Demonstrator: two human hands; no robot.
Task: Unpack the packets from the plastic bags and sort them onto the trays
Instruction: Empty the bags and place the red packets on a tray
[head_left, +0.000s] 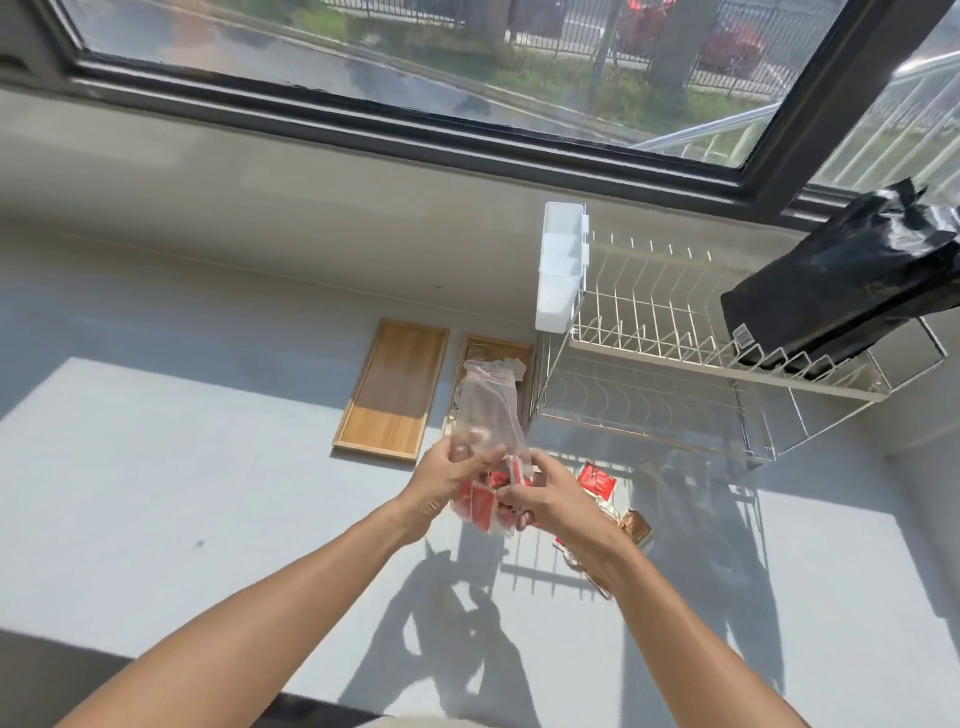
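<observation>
A clear plastic bag (488, 410) is held up above the counter, its upper part see-through and its lower part holding several red packets (480, 506). My left hand (447, 486) pinches the bag's left side. My right hand (550, 493) grips the bag's right side at a red-and-white strip. Two wooden trays lie behind the bag: the left tray (392, 387) is bare, and the right tray (501, 348) is partly hidden by the bag and holds some pale pieces. More red and brown packets (597, 480) lie on the counter beside my right wrist.
A white wire dish rack (675, 364) with a white plastic caddy (561, 270) stands at the right, with a black bag (852, 280) on it. A grey counter (208, 467) runs below a window sill and a large window.
</observation>
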